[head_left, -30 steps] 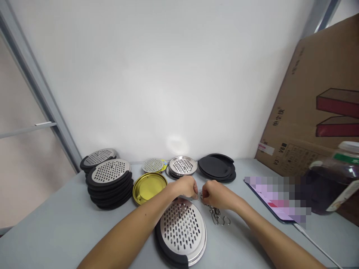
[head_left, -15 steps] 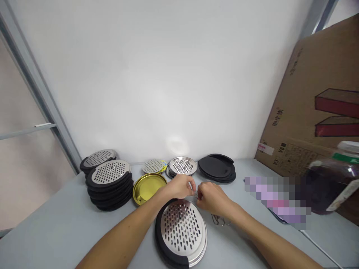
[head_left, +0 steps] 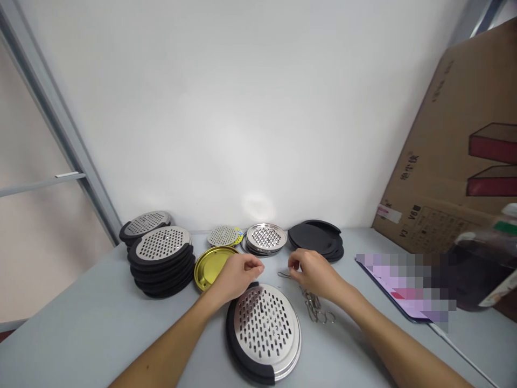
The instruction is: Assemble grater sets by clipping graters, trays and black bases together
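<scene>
My left hand (head_left: 239, 276) is pinched closed above the upper left edge of a round grater (head_left: 264, 323); whatever its fingertips hold, if anything, is too small to make out. The grater is a perforated steel disc with a black rim along its left side, lying flat before me. My right hand (head_left: 312, 274) is closed on a small bent-wire loop (head_left: 284, 274), which sticks out left of the fingers. Below that hand lies a small heap of wire loops (head_left: 319, 313). Partly behind my left forearm sits a gold round dish (head_left: 212, 264).
Black-rimmed graters stand in a stack (head_left: 161, 269) on the left, another pile (head_left: 145, 223) behind. Along the wall are perforated discs (head_left: 223, 236), steel grater plates (head_left: 266, 237) and black round bases (head_left: 315, 240). To the right lie a phone (head_left: 398, 291), a jar (head_left: 472, 269) and a carton (head_left: 436, 161).
My hands have moved apart, the left one leftward and the right one slightly right. The wire loop at my right fingers now shows more clearly. The grater stays on the table.
</scene>
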Tool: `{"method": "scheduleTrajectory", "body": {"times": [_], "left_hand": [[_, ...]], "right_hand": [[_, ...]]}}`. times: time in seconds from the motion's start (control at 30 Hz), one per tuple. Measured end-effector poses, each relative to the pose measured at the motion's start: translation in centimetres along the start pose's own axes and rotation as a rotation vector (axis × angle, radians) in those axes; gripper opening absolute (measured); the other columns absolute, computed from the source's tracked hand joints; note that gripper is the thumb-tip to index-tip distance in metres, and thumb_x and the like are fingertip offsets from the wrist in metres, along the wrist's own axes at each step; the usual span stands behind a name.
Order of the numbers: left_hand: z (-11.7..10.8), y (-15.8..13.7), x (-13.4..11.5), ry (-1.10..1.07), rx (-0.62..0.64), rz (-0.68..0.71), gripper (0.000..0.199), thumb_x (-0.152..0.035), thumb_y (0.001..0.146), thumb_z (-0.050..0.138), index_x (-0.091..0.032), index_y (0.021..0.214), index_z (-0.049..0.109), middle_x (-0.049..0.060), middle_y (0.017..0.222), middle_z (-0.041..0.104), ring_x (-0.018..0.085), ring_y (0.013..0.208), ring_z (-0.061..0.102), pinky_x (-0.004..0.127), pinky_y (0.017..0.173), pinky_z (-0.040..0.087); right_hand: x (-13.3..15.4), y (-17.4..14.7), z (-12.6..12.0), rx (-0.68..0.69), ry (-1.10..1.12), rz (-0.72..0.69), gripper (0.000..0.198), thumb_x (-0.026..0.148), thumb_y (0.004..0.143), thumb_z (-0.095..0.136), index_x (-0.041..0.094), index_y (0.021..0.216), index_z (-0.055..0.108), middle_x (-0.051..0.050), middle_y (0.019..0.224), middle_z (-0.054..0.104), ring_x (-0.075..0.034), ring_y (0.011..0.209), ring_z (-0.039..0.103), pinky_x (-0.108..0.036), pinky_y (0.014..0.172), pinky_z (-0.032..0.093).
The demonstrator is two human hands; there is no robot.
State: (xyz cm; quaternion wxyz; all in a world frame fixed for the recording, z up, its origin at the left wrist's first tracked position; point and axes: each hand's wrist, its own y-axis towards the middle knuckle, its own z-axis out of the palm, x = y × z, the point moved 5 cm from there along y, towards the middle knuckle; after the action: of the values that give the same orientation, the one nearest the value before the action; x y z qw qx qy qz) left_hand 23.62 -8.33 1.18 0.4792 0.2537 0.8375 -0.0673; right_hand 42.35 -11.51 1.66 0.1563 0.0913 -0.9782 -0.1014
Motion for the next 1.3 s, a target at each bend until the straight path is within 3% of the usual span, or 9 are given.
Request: {"method": "scheduleTrajectory", "body": {"times": [0.13, 0.33, 0.77, 1.07, 1.3], "left_hand": [[0.0, -0.8, 0.1, -0.057, 0.035, -0.036, 0.02, -0.029, 0.078, 0.059, -0.013, 0.087, 0.069, 0.004, 0.078, 0.067, 0.016, 0.071, 0.058, 0.024, 0.064, 0.042], [1.3, -3.4, -0.4, -0.027, 0.316, -0.059, 0.022, -0.034, 0.08, 0.06, -0.016, 0.086, 0.071, 0.002, 0.072, 0.065, 0.014, 0.065, 0.056, 0.022, 0.057, 0.038], [0.9, -3.1, 0.0, -0.096, 0.202, -0.102, 0.018, -0.029, 0.077, 0.062, -0.014, 0.084, 0.07, 0.001, 0.069, 0.062, 0.012, 0.062, 0.051, 0.022, 0.056, 0.035], [1.1, -3.0, 0.1, -0.078, 0.164, -0.087, 0.019, -0.028, 0.077, 0.06, -0.014, 0.084, 0.071, 0.002, 0.067, 0.062, 0.012, 0.061, 0.051, 0.023, 0.055, 0.035], [0.9, -3.0, -0.1, -0.086, 0.126, -0.092, 0.02, -0.031, 0.077, 0.062, -0.014, 0.083, 0.07, 0.002, 0.068, 0.064, 0.013, 0.062, 0.053, 0.023, 0.056, 0.036]], "right_hand": [[-1.2, 0.5, 1.2, 0.05, -0.064, 0.013, 0.018, 0.017, 0.079, 0.055, 0.02, 0.089, 0.071, -0.006, 0.09, 0.069, -0.021, 0.083, 0.063, -0.026, 0.067, 0.037], [-1.0, 0.5, 2.8, 0.114, -0.106, 0.032, 0.016, 0.018, 0.076, 0.058, 0.017, 0.085, 0.072, -0.01, 0.089, 0.071, -0.022, 0.081, 0.066, -0.025, 0.064, 0.038], [0.1, 0.3, 3.1, 0.24, -0.161, 0.058, 0.013, 0.023, 0.062, 0.065, 0.016, 0.069, 0.073, -0.01, 0.073, 0.074, -0.023, 0.066, 0.067, -0.025, 0.051, 0.033], [0.6, -0.2, 2.9, 0.183, -0.173, 0.041, 0.015, 0.012, 0.061, 0.06, 0.016, 0.071, 0.072, -0.012, 0.075, 0.073, -0.024, 0.071, 0.067, -0.026, 0.053, 0.032], [0.3, -0.1, 2.0, 0.124, -0.076, 0.002, 0.012, 0.012, 0.067, 0.059, 0.019, 0.072, 0.068, -0.004, 0.071, 0.071, -0.018, 0.068, 0.064, -0.023, 0.056, 0.036]]}}
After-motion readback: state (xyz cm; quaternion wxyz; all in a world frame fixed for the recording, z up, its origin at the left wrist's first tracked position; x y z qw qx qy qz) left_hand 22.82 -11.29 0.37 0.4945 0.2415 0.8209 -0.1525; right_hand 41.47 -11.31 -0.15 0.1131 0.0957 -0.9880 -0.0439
